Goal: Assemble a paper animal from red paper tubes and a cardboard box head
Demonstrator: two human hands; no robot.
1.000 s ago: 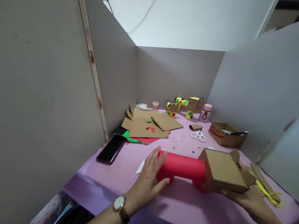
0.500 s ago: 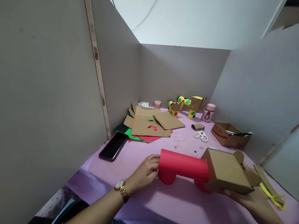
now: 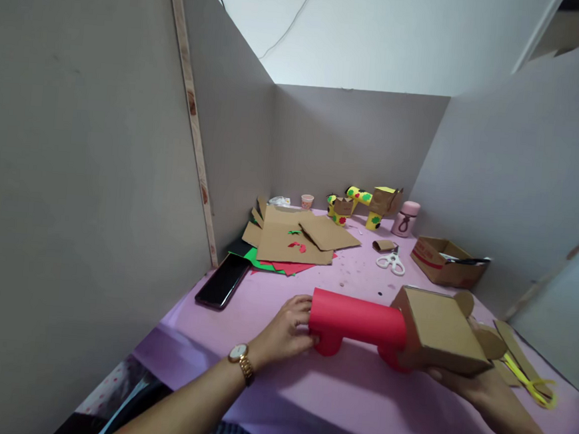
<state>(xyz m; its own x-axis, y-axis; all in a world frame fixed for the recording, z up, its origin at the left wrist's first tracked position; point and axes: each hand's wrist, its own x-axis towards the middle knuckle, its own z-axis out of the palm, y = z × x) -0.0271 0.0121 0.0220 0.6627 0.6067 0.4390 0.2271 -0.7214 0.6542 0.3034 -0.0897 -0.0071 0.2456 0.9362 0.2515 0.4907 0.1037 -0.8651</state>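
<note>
A red paper tube [image 3: 356, 317] lies level, with short red tube legs [image 3: 328, 343] under it. A brown cardboard box [image 3: 442, 326] with rounded ear-like flaps is joined to its right end. At the tube's left end, my left hand [image 3: 288, 332] is closed on the rim, thumb low and fingertips partly hidden behind or inside it. My right hand [image 3: 466, 386] grips the box from below and behind; most of its fingers are hidden by the box. A watch [image 3: 241, 359] is on my left wrist.
Cardboard sheets [image 3: 287, 240] over coloured paper and a phone [image 3: 223, 280] lie left. White scissors [image 3: 391, 262], an open carton [image 3: 446, 263] and a pink bottle [image 3: 406, 219] stand right. Yellow spotted figures [image 3: 371, 200] are at the back. A yellow strip [image 3: 527, 381] lies beside my right hand.
My left thumb has come forward onto the lower edge of the tube's left end. The tube and box have barely moved, and the view has shifted slightly.
</note>
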